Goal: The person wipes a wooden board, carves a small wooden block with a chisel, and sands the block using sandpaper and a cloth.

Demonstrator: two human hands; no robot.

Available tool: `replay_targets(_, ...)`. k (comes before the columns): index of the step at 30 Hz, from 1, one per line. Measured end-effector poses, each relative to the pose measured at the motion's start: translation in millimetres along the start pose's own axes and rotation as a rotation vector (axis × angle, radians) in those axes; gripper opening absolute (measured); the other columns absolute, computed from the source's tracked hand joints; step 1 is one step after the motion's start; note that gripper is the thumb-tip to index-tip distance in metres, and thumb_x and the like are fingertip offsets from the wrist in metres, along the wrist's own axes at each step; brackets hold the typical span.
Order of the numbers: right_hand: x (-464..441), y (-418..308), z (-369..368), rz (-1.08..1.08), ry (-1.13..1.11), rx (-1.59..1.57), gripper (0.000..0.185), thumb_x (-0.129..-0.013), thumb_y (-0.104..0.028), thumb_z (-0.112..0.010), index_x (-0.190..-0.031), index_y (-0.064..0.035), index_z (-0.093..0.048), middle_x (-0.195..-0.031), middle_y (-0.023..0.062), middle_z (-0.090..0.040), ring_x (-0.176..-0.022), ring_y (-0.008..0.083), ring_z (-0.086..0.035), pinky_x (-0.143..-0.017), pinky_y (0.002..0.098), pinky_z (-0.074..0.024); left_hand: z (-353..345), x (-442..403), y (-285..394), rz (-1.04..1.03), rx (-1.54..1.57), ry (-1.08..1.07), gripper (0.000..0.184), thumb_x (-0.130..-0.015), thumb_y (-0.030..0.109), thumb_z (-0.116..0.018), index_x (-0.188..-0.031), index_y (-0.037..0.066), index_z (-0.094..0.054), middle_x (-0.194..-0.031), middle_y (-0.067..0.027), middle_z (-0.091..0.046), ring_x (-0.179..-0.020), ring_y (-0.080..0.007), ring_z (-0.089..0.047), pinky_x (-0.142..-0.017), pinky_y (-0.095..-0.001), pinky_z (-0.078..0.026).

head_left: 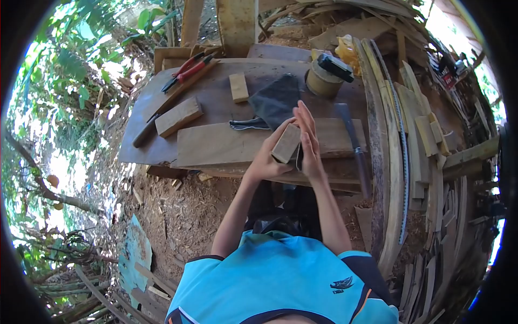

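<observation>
Littered ground (183, 210), worktable (218, 110), held block (287, 142)

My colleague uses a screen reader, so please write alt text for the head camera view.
A person's left hand grips a wooden block, with the right hand held nearly flat alongside it. Before them, an outdoor worktable holds red-handled pliers, a dark cloth, a bladed tool and other wood pieces.

One held block (286, 143), two tabletop blocks (238, 88) (178, 116), one pliers (192, 71).
</observation>
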State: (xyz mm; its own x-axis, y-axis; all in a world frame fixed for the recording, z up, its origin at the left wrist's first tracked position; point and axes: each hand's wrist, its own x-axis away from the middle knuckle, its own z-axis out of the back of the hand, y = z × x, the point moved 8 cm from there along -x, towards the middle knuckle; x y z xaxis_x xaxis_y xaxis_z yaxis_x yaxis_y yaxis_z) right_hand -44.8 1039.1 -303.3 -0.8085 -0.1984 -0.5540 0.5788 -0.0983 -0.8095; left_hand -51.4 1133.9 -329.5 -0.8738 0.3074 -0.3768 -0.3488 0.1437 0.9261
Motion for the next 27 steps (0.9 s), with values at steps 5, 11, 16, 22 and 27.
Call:
replay_targets(5,27.3,59.0,7.4,-0.251,0.405,-0.387,0.047,-0.099,-0.039,-0.035,-0.12,-0.0001,-0.051,-0.126,0.0109,-0.047,-0.111,0.0172,-0.047,-0.097,0.0301,-0.0338,0.5,-3.1,-3.7,0.032,-0.019,-0.121,0.09,-0.053,0.008,-0.068,-0.136,0.0,-0.033,-0.13,-0.0088,-0.047,-0.121,-0.0193,-0.045,-0.103,-0.0313,-0.03)
replay_targets(11,29.2,90.6,6.0,-0.462,0.46,-0.686,0.04,-0.096,-0.048,-0.039,-0.083,-0.0106,-0.047,-0.096,0.0055,-0.048,-0.091,0.0118,-0.046,-0.086,0.0306,-0.0385,4.2,2.5,-10.1,-0.001,-0.195,-0.008,0.089,-0.058,0.01,-0.074,-0.134,0.004,-0.029,-0.118,-0.0117,-0.048,-0.113,-0.023,-0.049,-0.098,-0.0322,-0.036)
replay_targets(16,29.7,69.0,23.1,-0.985,0.625,-0.457,0.055,-0.088,-0.063,-0.044,-0.099,-0.0089,-0.052,-0.093,0.0048,-0.054,-0.094,0.0177,-0.052,-0.089,0.0351,-0.0403,4.0,11.1,-8.8,-0.016,-0.324,0.141,0.09,-0.057,0.013,-0.078,-0.132,0.002,-0.029,-0.12,-0.013,-0.044,-0.113,-0.0256,-0.047,-0.097,-0.0339,-0.037)
replay_targets(22,-8.0,13.5,13.8,-0.595,0.075,0.408,0.051,-0.093,-0.04,-0.045,-0.128,-0.0028,-0.042,-0.126,0.0274,-0.045,-0.128,0.0395,-0.034,-0.104,0.045,-0.0284,2.1,13.6,-12.2,0.019,-0.285,0.198,0.094,-0.055,0.015,-0.081,-0.132,0.002,-0.029,-0.124,-0.0155,-0.044,-0.117,-0.0301,-0.046,-0.098,-0.0375,-0.038)
replay_targets(27,-25.6,-18.5,-11.4,0.006,-0.249,0.598,0.048,-0.095,-0.032,-0.04,-0.136,-0.009,-0.04,-0.142,0.0196,-0.034,-0.135,0.0365,-0.025,-0.111,0.0433,-0.0203,2.5,18.3,-21.0,-0.05,-0.398,0.257,0.096,-0.054,0.016,-0.081,-0.133,0.002,-0.029,-0.124,-0.0176,-0.043,-0.121,-0.0321,-0.042,-0.098,-0.0397,-0.037)
